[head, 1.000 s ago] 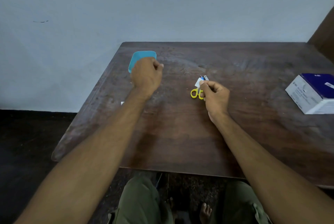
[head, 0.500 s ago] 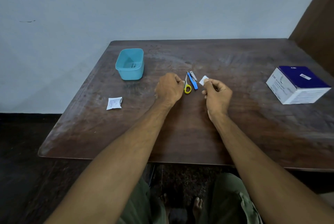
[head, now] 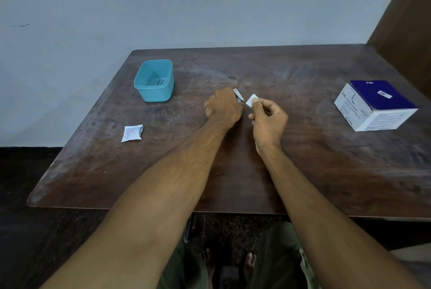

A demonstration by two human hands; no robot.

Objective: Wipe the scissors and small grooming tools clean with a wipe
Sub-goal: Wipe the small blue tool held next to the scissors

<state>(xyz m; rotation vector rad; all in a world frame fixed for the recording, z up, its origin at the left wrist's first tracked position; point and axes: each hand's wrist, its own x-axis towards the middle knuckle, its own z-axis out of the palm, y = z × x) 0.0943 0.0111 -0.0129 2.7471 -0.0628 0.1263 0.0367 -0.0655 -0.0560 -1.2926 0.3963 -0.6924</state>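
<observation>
My left hand (head: 222, 105) lies knuckles up at the table's middle, its fingers curled down over the spot where the yellow-handled scissors and a blue tool lay. Both are hidden under it, and I cannot see whether it grips one. A small metal nail clipper (head: 238, 95) pokes out just beyond its knuckles. Close to the right, my right hand (head: 268, 118) pinches a small white wipe (head: 252, 99) between thumb and forefinger, a short way from the clipper.
A teal plastic tub (head: 154, 88) stands at the back left with a thin metal tool inside. A torn white sachet (head: 132, 133) lies near the left edge. A blue-and-white swab box (head: 375, 106) sits at the right. The dark wooden table (head: 233, 183) meets a pale wall.
My left hand came from the teal tub to the tools and now covers the scissors and blue tool. My right hand still holds the wipe, now slightly right of the tools.
</observation>
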